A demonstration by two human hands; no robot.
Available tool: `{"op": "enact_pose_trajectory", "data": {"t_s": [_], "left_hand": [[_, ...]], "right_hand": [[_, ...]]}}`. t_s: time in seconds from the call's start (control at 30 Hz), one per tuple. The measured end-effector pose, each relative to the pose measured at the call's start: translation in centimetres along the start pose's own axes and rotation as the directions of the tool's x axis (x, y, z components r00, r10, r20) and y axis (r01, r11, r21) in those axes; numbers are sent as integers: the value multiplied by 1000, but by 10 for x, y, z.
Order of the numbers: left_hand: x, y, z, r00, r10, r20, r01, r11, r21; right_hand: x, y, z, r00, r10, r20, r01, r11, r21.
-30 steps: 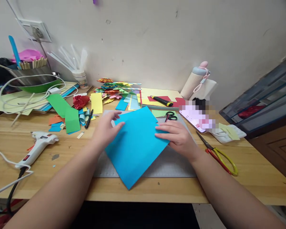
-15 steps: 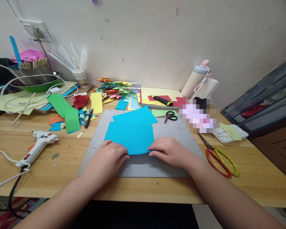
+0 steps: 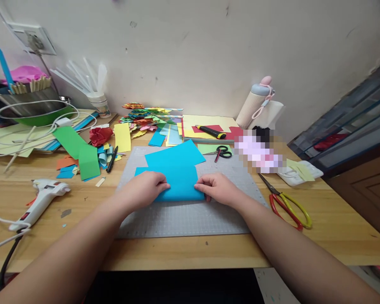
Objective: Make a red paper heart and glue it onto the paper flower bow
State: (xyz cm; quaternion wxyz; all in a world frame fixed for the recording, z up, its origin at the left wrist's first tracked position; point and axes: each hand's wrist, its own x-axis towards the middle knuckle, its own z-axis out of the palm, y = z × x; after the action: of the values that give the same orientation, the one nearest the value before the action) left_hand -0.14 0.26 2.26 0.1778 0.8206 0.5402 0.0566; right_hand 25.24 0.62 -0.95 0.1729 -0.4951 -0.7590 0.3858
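A sheet of blue paper (image 3: 182, 184) lies on the grey cutting mat (image 3: 183, 221), its near edge bent up and over toward the far side. My left hand (image 3: 148, 186) pinches the turned edge on the left, thumb and fingers closed. On the right, my right hand (image 3: 218, 188) grips the same edge between thumb and fingers. A second blue piece of paper (image 3: 174, 154) lies just beyond, at the sheet's far edge. Small black-handled scissors (image 3: 223, 152) rest beyond my right hand.
Red-and-yellow-handled scissors (image 3: 289, 207) lie at the right. A white glue gun (image 3: 39, 202) with its cord lies left, near green paper strips (image 3: 88, 160) and a black pen (image 3: 112, 159). Behind are a utility knife (image 3: 210, 132), a paper stack and a bottle (image 3: 255, 99).
Both hands have moved slightly away from me, rolling the near edge of the blue paper up and over. The sheet now looks shorter front to back. The view has shifted a little.
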Motion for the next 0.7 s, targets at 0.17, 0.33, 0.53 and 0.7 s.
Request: {"op": "enact_pose_trajectory", "data": {"t_s": [0.17, 0.33, 0.53, 0.7], "left_hand": [[3, 0, 6, 994, 52, -100, -39, 991, 124], [1, 6, 5, 863, 455, -221, -371, 866, 335], [-8, 24, 22, 775, 629, -60, -566, 734, 375], [-8, 29, 34, 791, 611, -20, -557, 734, 387]], "right_hand": [[13, 2, -2, 997, -38, -66, 28, 989, -143], [30, 4, -6, 999, -47, 1, 46, 974, -224], [33, 3, -5, 999, -49, -19, 42, 960, -278], [27, 2, -2, 998, -50, -35, 38, 959, -282]]}}
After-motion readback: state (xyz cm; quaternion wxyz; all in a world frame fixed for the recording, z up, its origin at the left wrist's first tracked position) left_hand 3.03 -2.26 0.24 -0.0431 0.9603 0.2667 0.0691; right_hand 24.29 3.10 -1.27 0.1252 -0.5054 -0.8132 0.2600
